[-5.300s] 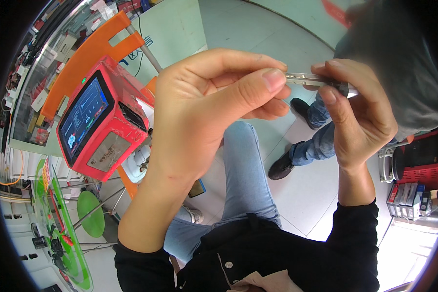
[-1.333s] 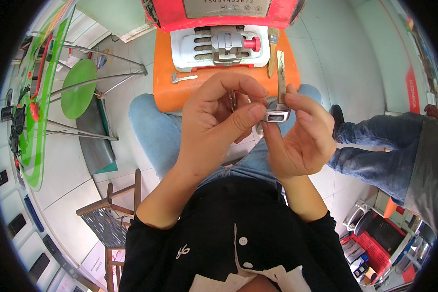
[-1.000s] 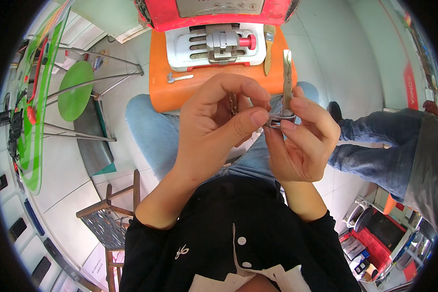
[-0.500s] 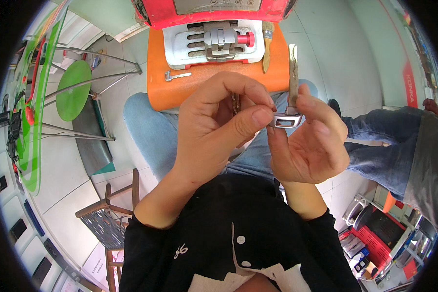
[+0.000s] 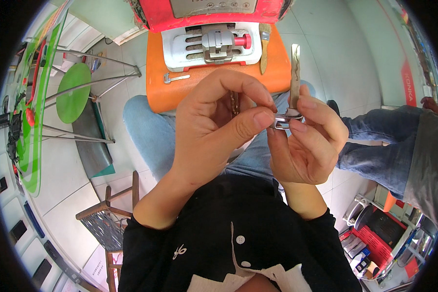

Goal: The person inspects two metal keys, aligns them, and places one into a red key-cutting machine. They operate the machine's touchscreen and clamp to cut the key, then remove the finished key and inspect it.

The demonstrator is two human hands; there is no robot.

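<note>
A key [image 5: 295, 73] stands upright, its long notched blade above a silver loop-shaped head. My right hand [image 5: 309, 141] has its fingers curled round that head. My left hand [image 5: 219, 121] pinches at the left end of the same head with thumb and forefinger; a second thin metal piece [image 5: 234, 101] shows inside its curled fingers, too small to name. Above them, an orange seat [image 5: 156, 102] bears a red machine [image 5: 194, 19] with a white base [image 5: 174, 46] and steel clamp [image 5: 219, 44], a small silver key [image 5: 176, 78] and a wooden-handled brush [image 5: 264, 51].
At left are a green glass table [image 5: 34, 165] and a round green stool [image 5: 73, 97]; a woven chair [image 5: 97, 221] sits lower left. Another person's jeans-clad legs [image 5: 384, 165] are at right, above a red crate [image 5: 369, 232] of assorted goods.
Since five seconds ago the view has turned toward the seat and machine, and the held item now points upward. Over the last second both hands shifted slightly, the right fingers flexing round the key head.
</note>
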